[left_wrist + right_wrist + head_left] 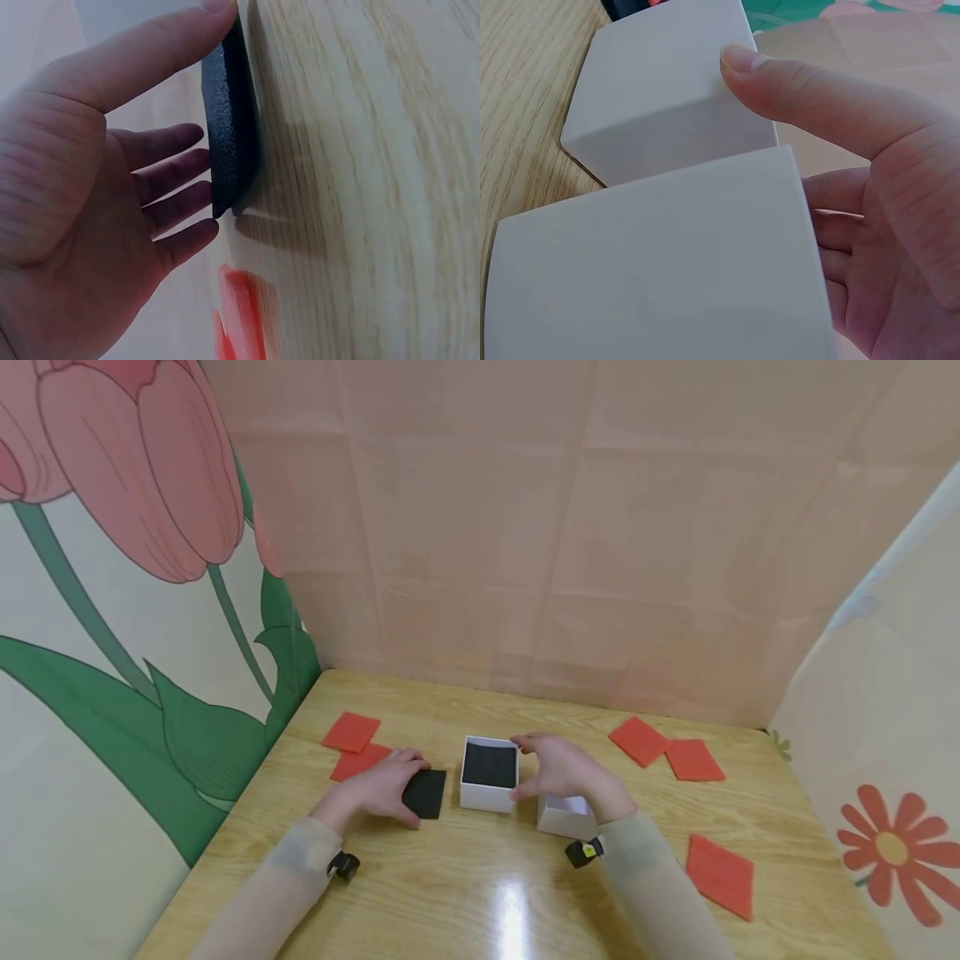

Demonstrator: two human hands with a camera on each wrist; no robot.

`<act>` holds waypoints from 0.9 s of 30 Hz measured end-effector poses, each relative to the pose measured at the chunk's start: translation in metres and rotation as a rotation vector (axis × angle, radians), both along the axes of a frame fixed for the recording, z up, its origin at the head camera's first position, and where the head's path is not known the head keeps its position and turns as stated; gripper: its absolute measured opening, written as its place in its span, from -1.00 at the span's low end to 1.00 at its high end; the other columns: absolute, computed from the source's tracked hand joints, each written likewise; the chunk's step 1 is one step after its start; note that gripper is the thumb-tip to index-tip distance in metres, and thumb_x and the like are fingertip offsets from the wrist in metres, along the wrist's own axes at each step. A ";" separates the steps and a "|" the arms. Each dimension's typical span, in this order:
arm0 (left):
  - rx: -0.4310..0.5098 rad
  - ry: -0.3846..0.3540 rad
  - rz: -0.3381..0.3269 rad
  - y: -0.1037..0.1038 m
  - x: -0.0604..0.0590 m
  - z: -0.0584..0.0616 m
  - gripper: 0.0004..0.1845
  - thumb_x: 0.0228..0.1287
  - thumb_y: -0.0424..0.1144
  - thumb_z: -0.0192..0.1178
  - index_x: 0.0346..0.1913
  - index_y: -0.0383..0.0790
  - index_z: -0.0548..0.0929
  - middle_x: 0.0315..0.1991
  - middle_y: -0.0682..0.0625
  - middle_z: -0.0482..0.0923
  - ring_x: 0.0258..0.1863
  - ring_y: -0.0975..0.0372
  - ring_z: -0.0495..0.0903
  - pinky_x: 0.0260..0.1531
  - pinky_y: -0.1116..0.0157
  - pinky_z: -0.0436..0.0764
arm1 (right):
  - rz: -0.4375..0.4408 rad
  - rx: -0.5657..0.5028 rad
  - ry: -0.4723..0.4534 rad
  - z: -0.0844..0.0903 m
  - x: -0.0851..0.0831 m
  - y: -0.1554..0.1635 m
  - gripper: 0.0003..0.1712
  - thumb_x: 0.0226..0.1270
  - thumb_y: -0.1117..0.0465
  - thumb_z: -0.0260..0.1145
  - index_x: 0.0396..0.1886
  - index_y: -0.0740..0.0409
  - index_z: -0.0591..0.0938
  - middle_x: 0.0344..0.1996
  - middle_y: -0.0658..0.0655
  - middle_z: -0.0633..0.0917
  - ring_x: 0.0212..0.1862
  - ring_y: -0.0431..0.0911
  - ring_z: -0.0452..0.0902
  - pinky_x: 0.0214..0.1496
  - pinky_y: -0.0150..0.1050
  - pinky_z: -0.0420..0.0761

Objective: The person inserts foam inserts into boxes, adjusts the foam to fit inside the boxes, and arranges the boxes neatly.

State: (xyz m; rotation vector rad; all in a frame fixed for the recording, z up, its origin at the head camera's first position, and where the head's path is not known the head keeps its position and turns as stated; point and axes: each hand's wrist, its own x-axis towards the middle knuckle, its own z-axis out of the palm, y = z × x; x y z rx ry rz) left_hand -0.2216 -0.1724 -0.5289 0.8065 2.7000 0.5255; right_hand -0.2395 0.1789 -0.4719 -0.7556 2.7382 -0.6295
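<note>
A white box [487, 797] with a black lining [489, 764] stands open at the table's middle. My right hand [523, 768] grips its right side, with the thumb [802, 97] against the box wall [660, 90] and the fingers reaching over the far corner. Under that wrist sits a second white box part [564, 816], which fills the foreground [660, 262] of the right wrist view. Left of the box, my left hand [415, 789] pinches a black square pad [427, 793] by its edges, between thumb [150, 56] and fingers [176, 187]. The pad [229, 120] is tilted a little off the wood.
Red squares lie on the wooden table [465, 893]: two at the far left [351, 732], two at the far right [639, 741], one at the near right [720, 875]. Patterned screens wall in the left, back and right sides.
</note>
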 end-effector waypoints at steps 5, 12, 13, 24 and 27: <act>-0.007 -0.018 0.023 0.001 -0.001 -0.001 0.04 0.05 0.11 0.67 0.55 -0.23 0.45 0.49 -0.10 0.34 0.41 0.03 0.35 0.41 0.01 0.47 | -0.001 -0.002 -0.006 0.000 0.000 0.001 0.16 0.04 -0.18 0.74 0.58 0.14 0.48 0.33 0.18 0.66 0.33 0.14 0.57 0.40 0.18 0.56; -0.010 -0.034 0.051 0.002 -0.001 -0.003 0.04 0.06 0.08 0.69 0.56 -0.22 0.45 0.50 -0.11 0.33 0.42 0.03 0.34 0.41 0.01 0.47 | -0.007 0.002 -0.017 0.001 0.000 0.001 0.15 0.03 -0.19 0.74 0.59 0.10 0.48 0.34 0.18 0.65 0.35 0.15 0.56 0.41 0.20 0.54; -0.007 -0.035 0.051 0.002 -0.001 -0.002 0.04 0.06 0.07 0.69 0.56 -0.22 0.44 0.50 -0.11 0.33 0.42 0.03 0.34 0.42 0.00 0.47 | -0.006 0.002 -0.017 0.002 0.000 0.001 0.15 0.03 -0.19 0.74 0.59 0.10 0.47 0.34 0.18 0.65 0.35 0.15 0.56 0.41 0.20 0.54; 0.026 -0.032 0.027 0.001 -0.001 -0.001 -0.01 0.04 0.01 0.70 0.50 -0.30 0.49 0.41 -0.12 0.39 0.36 0.03 0.36 0.37 -0.01 0.51 | -0.009 0.009 -0.005 -0.003 -0.001 0.003 0.17 0.01 -0.23 0.75 0.60 0.06 0.48 0.35 0.17 0.65 0.34 0.10 0.57 0.41 0.17 0.55; 0.024 -0.024 0.021 0.001 -0.001 -0.001 -0.01 0.04 0.02 0.69 0.49 -0.30 0.49 0.38 -0.12 0.41 0.32 0.04 0.37 0.33 0.01 0.53 | -0.006 0.002 -0.008 -0.003 -0.001 0.003 0.18 0.02 -0.22 0.75 0.60 0.08 0.47 0.35 0.15 0.65 0.34 0.10 0.57 0.40 0.17 0.56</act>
